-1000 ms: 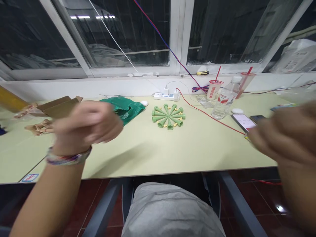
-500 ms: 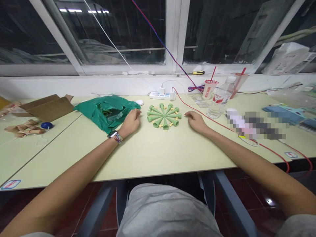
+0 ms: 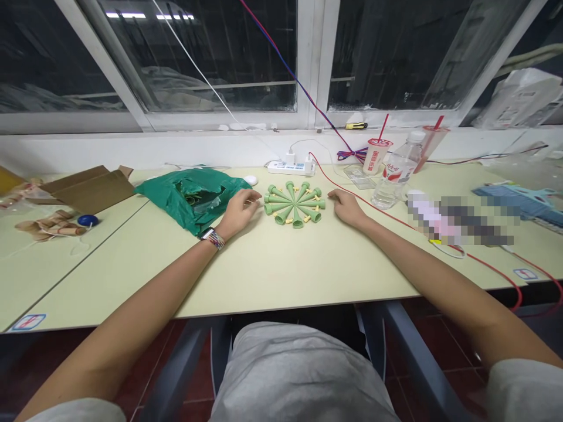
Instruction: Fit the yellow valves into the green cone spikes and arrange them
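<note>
Several green cone-shaped plastic pieces with yellow tips lie in a ring (image 3: 295, 203), points toward the centre, on the pale yellow-green table (image 3: 281, 264). My left hand (image 3: 237, 209) rests on the table just left of the ring, its fingers loosely curled and touching the nearest cone. My right hand (image 3: 347, 207) rests just right of the ring, fingers curled with the tips near the outer cones. Neither hand holds anything. A crumpled green plastic bag (image 3: 193, 196) lies beside my left hand.
An open cardboard box (image 3: 90, 187), a blue ball (image 3: 88, 220) and wooden bits sit at the left. A power strip (image 3: 290, 167), red cable (image 3: 396, 220), paper cup (image 3: 375, 155), water bottle (image 3: 396, 174) and blurred-out items (image 3: 460, 220) are at the right. Windows run behind.
A second ago both hands were raised and blurred near the camera; they have come down onto the table on either side of the ring and have edged slightly closer to it.
</note>
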The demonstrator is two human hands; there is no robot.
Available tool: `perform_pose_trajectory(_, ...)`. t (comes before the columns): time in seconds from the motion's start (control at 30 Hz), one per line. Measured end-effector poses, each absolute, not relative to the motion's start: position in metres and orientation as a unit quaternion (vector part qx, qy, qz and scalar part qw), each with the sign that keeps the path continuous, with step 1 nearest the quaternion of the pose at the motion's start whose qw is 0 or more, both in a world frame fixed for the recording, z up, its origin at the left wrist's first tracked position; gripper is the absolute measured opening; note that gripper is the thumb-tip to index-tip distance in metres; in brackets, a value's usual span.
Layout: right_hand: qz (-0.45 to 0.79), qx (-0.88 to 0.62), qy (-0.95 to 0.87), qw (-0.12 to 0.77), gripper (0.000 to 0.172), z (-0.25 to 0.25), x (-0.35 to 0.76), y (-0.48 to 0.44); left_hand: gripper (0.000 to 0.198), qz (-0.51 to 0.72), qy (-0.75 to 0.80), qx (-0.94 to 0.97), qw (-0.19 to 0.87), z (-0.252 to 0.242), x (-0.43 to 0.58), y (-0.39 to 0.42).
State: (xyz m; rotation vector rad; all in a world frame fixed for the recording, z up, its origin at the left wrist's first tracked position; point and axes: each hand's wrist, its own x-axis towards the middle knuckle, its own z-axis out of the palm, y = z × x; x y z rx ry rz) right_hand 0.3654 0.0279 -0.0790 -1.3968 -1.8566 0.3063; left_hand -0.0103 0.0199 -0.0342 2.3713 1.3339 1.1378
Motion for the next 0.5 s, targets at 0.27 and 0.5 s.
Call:
perform_pose_trajectory(0.27, 0.108, -0.54, -0.749, 0.367, 0.046, -0.079, 0.363, 0.024, 0.023, 0.299, 0.411, 0.861, 0.035, -0.025, 0.007, -0.003)
perform_pose_trajectory(0.5, 0.092, -0.528, -0.768, 0.351, 0.042, -0.079, 0.363, 0.022, 0.016, 0.28, 0.426, 0.859, 0.041, -0.022, 0.002, -0.003)
